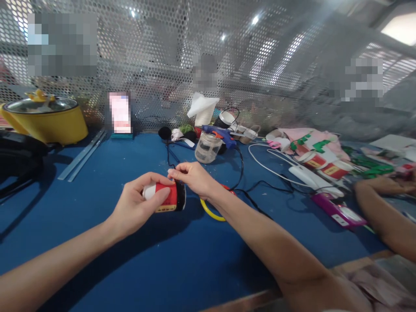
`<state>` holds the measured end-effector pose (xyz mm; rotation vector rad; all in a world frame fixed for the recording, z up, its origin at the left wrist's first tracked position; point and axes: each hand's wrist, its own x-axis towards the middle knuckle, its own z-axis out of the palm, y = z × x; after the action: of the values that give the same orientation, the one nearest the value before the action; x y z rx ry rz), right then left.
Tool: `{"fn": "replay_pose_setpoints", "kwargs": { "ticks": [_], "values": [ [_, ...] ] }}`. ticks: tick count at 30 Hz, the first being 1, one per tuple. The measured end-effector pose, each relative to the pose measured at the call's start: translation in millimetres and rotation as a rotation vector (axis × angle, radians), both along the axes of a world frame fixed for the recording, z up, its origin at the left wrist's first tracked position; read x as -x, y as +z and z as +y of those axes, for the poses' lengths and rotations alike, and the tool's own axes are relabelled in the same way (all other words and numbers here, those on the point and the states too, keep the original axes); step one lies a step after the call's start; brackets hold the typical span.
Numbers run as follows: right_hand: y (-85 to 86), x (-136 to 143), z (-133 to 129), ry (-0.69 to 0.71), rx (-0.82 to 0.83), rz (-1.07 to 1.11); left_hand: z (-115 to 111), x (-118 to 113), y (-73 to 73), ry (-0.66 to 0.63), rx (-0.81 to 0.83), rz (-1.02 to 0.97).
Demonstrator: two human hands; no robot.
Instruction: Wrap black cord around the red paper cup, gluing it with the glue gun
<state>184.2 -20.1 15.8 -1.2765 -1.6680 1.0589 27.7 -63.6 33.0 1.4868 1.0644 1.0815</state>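
My left hand (139, 201) is wrapped around a small cup (173, 198), tilted onto its side above the blue table. The cup has white, red and yellowish bands, with black around the end facing right. Just over its upper edge, my right hand (191, 177) is closed in a pinch. Something small and whitish may be at the fingertips, too small to name. Below my right wrist lies a yellow ring (212, 215), partly covered by the arm. Beyond the hands, a blue glue gun (224, 138) rests across a clear plastic jar (207, 149).
A yellow electric pot (55, 123), a lit phone (120, 113) and two clear strips (82, 156) are on the left. Cords, a white power strip (315, 180), a purple power strip (339, 211) and red-and-white cups (336, 170) lie right, near another person's arm (386, 208). Perforated metal (156, 56) stands behind.
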Motion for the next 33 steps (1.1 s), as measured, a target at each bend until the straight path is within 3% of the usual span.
{"fn": "replay_pose_setpoints", "kwargs": {
  "ticks": [4, 9, 12, 16, 20, 33],
  "values": [
    [-9.9, 2.2, 3.6, 0.003, 0.046, -0.078, 5.2, -0.6, 0.6, 0.005, 0.176, -0.193],
    [-5.5, -5.4, 10.5, -0.062, -0.091, -0.305, 14.7, -0.4, 6.6, 0.098, 0.377, -0.366],
    [12.4, -11.0, 3.0, -0.102, -0.168, -0.292, 20.9, 1.6, 7.3, 0.135, 0.400, -0.418],
    [31.2, -8.1, -18.9, 0.102, -0.209, -0.205, 25.4, 3.5, 4.2, 0.161, 0.434, -0.438],
    [29.0, 0.9, -30.8, 0.115, -0.238, -0.283, 24.5, 3.1, 3.9, 0.181, 0.439, -0.434],
    [24.7, 8.3, -31.0, 0.051, -0.247, -0.344, 21.6, 3.7, 6.5, 0.171, 0.417, -0.420]
  ]
}}
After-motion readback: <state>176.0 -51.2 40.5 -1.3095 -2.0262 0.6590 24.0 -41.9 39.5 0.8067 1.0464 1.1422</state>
